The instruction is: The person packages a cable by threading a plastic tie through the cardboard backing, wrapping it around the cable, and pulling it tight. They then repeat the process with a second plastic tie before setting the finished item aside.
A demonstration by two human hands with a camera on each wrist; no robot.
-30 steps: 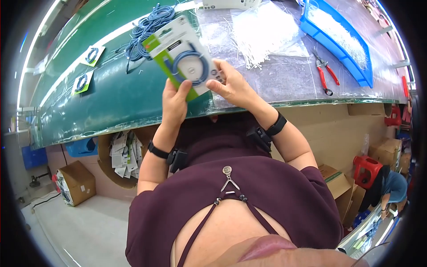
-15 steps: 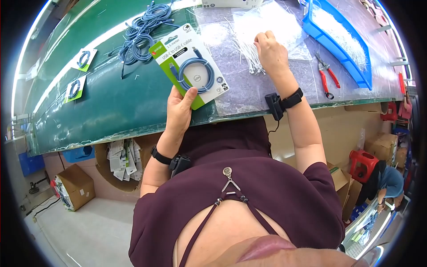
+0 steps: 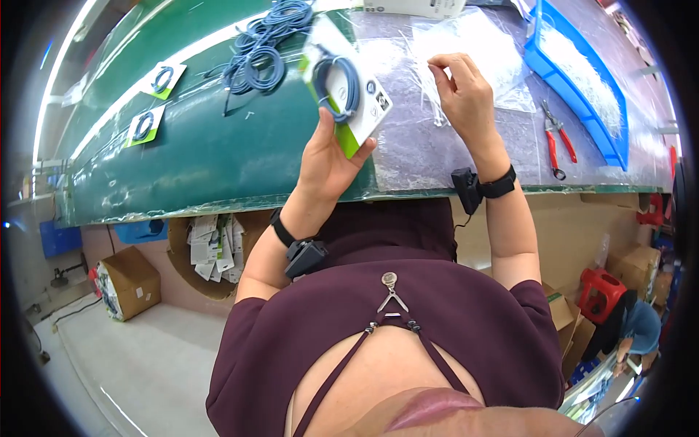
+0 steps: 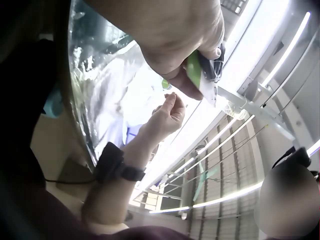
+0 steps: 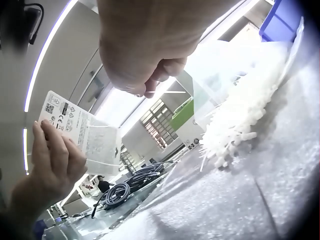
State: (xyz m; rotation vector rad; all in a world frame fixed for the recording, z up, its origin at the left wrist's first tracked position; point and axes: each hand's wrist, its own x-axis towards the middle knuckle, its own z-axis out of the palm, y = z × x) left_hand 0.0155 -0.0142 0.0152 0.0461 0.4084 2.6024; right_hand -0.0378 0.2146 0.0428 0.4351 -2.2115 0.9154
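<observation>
In the head view my left hand (image 3: 328, 164) grips the lower edge of a white and green card (image 3: 373, 91) that carries a coiled blue USB-C cable (image 3: 348, 87). The card stands tilted above the table, and the right wrist view shows its printed back (image 5: 75, 120). My right hand (image 3: 466, 95) is over the pile of white cable ties (image 3: 426, 87), thumb and forefinger pinched together. A thin white cable tie (image 5: 152, 92) shows faintly at its fingertips.
Loose blue cables (image 3: 266, 62) lie at the back of the green table (image 3: 211, 160). Two carded cables (image 3: 145, 125) lie to the left. Red-handled cutters (image 3: 552, 149) and a blue tray (image 3: 582, 102) of white ties are on the right. A white box (image 3: 415, 6) stands at the back.
My right hand let go of the card, reached to the cable ties, then drew back slightly with fingers pinched. My left hand kept the card and turned it more edge-on.
</observation>
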